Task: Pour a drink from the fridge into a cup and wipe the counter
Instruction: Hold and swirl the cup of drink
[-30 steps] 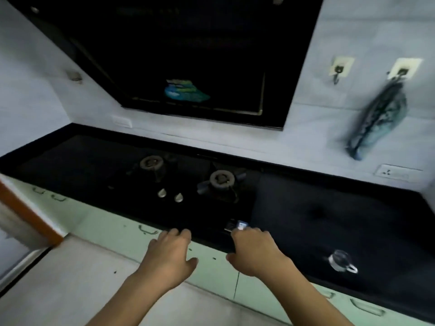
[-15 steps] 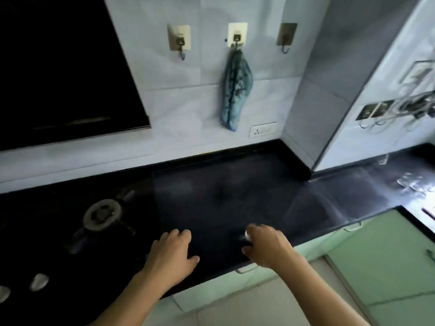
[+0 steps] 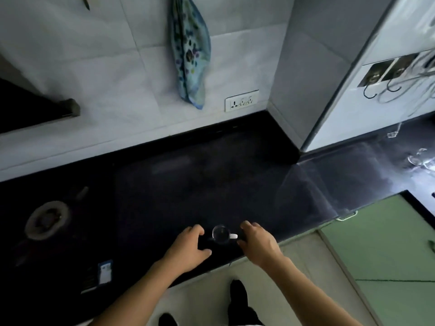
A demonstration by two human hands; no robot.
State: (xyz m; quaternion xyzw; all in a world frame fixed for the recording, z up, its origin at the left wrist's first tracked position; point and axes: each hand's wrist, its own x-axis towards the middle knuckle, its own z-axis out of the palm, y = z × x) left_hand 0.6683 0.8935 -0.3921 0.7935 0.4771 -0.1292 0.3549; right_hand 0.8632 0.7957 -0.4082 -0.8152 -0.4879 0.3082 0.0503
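Uncovered now, clear handled cup sits between both hands.

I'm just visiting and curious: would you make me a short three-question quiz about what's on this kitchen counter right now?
1. True or false: the glass cup sits between the left hand and the right hand.
2. What hangs on the wall above the counter? A) a patterned cloth B) a frying pan C) a clock
3. Fill in: the cup's handle points toward the ____ hand.

Key:
1. True; neither hand grips it.
2. A, the patterned cloth.
3. Right.
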